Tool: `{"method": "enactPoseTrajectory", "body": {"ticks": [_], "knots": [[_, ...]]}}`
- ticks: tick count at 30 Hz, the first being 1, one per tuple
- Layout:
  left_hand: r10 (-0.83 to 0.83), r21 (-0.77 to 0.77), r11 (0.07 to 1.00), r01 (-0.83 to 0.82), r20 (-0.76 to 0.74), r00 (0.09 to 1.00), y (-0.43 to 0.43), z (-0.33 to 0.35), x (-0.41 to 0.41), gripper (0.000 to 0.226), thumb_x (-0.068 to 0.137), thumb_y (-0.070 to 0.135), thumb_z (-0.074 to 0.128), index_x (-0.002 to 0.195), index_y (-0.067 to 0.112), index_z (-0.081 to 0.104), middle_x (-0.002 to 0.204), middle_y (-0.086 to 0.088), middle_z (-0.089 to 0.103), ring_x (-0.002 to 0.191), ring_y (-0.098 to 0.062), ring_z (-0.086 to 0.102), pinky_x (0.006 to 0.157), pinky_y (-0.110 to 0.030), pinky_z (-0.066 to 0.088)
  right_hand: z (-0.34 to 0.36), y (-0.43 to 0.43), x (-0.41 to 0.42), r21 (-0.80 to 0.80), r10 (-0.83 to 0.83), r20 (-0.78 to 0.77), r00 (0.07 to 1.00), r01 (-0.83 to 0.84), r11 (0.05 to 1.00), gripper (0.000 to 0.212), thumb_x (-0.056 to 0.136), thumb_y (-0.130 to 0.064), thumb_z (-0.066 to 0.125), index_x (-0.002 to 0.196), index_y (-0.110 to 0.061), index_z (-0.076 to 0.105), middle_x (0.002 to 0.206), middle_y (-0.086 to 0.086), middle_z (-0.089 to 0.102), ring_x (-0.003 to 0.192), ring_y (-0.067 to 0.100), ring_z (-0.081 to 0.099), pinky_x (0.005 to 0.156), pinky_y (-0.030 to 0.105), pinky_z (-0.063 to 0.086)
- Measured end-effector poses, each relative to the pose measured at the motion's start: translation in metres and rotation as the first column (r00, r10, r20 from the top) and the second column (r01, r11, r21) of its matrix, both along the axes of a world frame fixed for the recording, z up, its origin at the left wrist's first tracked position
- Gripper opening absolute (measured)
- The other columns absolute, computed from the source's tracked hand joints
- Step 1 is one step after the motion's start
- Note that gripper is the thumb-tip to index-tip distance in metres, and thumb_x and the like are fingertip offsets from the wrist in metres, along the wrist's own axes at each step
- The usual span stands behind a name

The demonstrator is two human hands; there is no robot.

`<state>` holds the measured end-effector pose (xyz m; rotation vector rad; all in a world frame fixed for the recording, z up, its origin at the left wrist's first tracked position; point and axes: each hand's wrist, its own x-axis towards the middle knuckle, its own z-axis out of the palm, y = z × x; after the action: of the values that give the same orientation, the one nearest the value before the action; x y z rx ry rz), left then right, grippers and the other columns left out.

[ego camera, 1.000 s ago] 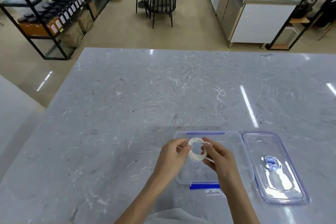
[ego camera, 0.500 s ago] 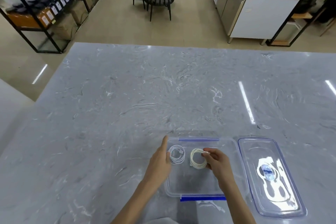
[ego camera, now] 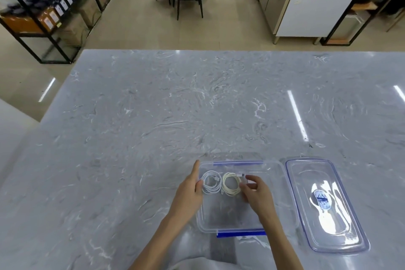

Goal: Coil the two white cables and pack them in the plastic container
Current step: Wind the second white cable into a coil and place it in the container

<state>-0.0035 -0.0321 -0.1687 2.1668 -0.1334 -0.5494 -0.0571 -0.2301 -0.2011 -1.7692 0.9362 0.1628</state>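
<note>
A clear plastic container (ego camera: pixel 271 165) with blue clips stands open on the marble table near the front edge. Two coiled cables lie side by side in its far left part: a white coil (ego camera: pixel 210 183) and a cream coil (ego camera: pixel 230 184). My left hand (ego camera: pixel 188 192) rests against the container's left rim, index finger stretched out, thumb next to the white coil, holding nothing. My right hand (ego camera: pixel 256 193) reaches into the container and its fingertips pinch the right side of the cream coil.
The container's clear lid (ego camera: pixel 324 206) lies flat just right of it, with a blue label in the middle. The grey marble table (ego camera: pixel 153 127) stretches far ahead and to the left. Beyond it are a shelf rack, a chair and a steel counter.
One second ago both hands held the cream coil above the container. It now lies inside beside the white coil; my left hand has let go and moved to the left rim.
</note>
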Motion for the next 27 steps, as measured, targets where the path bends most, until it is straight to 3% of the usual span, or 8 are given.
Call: {"method": "enactPoseTrajectory", "body": {"ticks": [3, 5, 9, 16, 21, 23, 25, 27], "knots": [[-0.006, 0.006, 1.000, 0.006, 0.015, 1.000, 0.000, -0.002, 0.001, 0.062, 0.102, 0.017, 0.044, 0.155, 0.030, 0.014, 0.059, 0.008, 0.035, 0.048, -0.006, 0.037, 0.051, -0.011, 0.039, -0.001, 0.001, -0.001, 0.057, 0.016, -0.060, 0.998, -0.013, 0.998, 0.036, 0.091, -0.011, 0.064, 0.125, -0.011, 0.053, 0.098, 0.012, 0.071, 0.074, 0.019, 0.071, 0.053, 0.016, 0.055], [-0.013, 0.011, 1.000, 0.013, 0.031, 0.999, 0.001, -0.002, 0.001, 0.062, 0.102, 0.017, 0.044, 0.155, 0.030, 0.014, 0.059, 0.007, 0.033, 0.049, -0.006, 0.035, 0.051, -0.012, 0.038, 0.000, 0.003, 0.001, 0.085, 0.014, -0.053, 0.999, -0.009, 0.996, 0.036, 0.090, -0.008, 0.064, 0.125, -0.011, 0.053, 0.097, 0.013, 0.072, 0.073, 0.019, 0.072, 0.052, 0.015, 0.054], [-0.030, 0.010, 1.000, 0.030, 0.054, 0.998, 0.002, -0.004, 0.002, 0.062, 0.102, 0.017, 0.043, 0.155, 0.030, 0.014, 0.062, 0.006, 0.032, 0.053, -0.006, 0.034, 0.054, -0.014, 0.037, 0.001, 0.006, 0.007, 0.086, 0.064, -0.051, 0.997, -0.060, 0.994, 0.039, 0.089, -0.006, 0.064, 0.127, -0.012, 0.055, 0.102, 0.013, 0.071, 0.079, 0.020, 0.071, 0.076, 0.033, 0.061], [-0.028, 0.005, 1.000, 0.028, 0.048, 0.998, 0.001, -0.001, 0.000, 0.062, 0.102, 0.016, 0.043, 0.155, 0.029, 0.013, 0.062, 0.004, 0.034, 0.054, -0.006, 0.035, 0.054, -0.016, 0.036, 0.005, 0.003, -0.002, 0.134, 0.050, -0.018, 0.999, -0.048, 0.990, 0.044, 0.093, -0.014, 0.058, 0.136, -0.006, 0.052, 0.117, 0.014, 0.070, 0.100, 0.027, 0.068, 0.098, 0.046, 0.052], [-0.048, 0.012, 0.999, 0.048, 0.007, 0.999, 0.003, 0.006, 0.002, 0.062, 0.102, 0.015, 0.042, 0.155, 0.028, 0.013, 0.062, 0.002, 0.035, 0.054, -0.006, 0.037, 0.054, -0.013, 0.038, 0.015, 0.003, -0.008, 0.155, 0.067, -0.011, 0.998, -0.065, 0.986, 0.051, 0.095, -0.014, 0.055, 0.143, -0.004, 0.041, 0.127, 0.014, 0.065, 0.109, 0.026, 0.064, 0.102, 0.043, 0.050], [-0.068, 0.028, 0.997, 0.069, -0.011, 0.998, 0.003, 0.008, 0.003, 0.062, 0.102, 0.015, 0.042, 0.156, 0.027, 0.012, 0.063, -0.006, 0.039, 0.053, -0.005, 0.039, 0.054, -0.014, 0.038, 0.018, 0.005, -0.010, 0.165, 0.051, -0.009, 0.999, -0.048, 0.985, 0.053, 0.096, -0.013, 0.052, 0.146, -0.005, 0.038, 0.131, 0.015, 0.061, 0.109, 0.025, 0.063, 0.100, 0.040, 0.051], [-0.086, 0.049, 0.995, 0.087, -0.023, 0.996, 0.002, 0.008, 0.005, 0.063, 0.102, 0.016, 0.042, 0.156, 0.026, 0.011, 0.074, -0.015, 0.055, 0.056, -0.008, 0.049, 0.055, -0.014, 0.038, 0.021, 0.009, -0.011, 0.241, 0.027, -0.003, 1.000, -0.025, 0.970, 0.055, 0.097, -0.011, 0.051, 0.149, -0.009, 0.034, 0.139, 0.016, 0.055, 0.115, 0.027, 0.060, 0.101, 0.041, 0.050], [-0.106, 0.068, 0.992, 0.107, -0.029, 0.994, 0.003, 0.009, 0.006, 0.063, 0.103, 0.018, 0.042, 0.156, 0.025, 0.009, 0.102, -0.020, 0.066, 0.072, -0.012, 0.061, 0.068, -0.017, 0.043, 0.027, 0.014, -0.009, 0.278, 0.035, -0.010, 0.999, -0.031, 0.960, 0.057, 0.096, -0.011, 0.052, 0.150, -0.014, 0.032, 0.144, 0.016, 0.051, 0.121, 0.030, 0.056, 0.105, 0.047, 0.047]]}}
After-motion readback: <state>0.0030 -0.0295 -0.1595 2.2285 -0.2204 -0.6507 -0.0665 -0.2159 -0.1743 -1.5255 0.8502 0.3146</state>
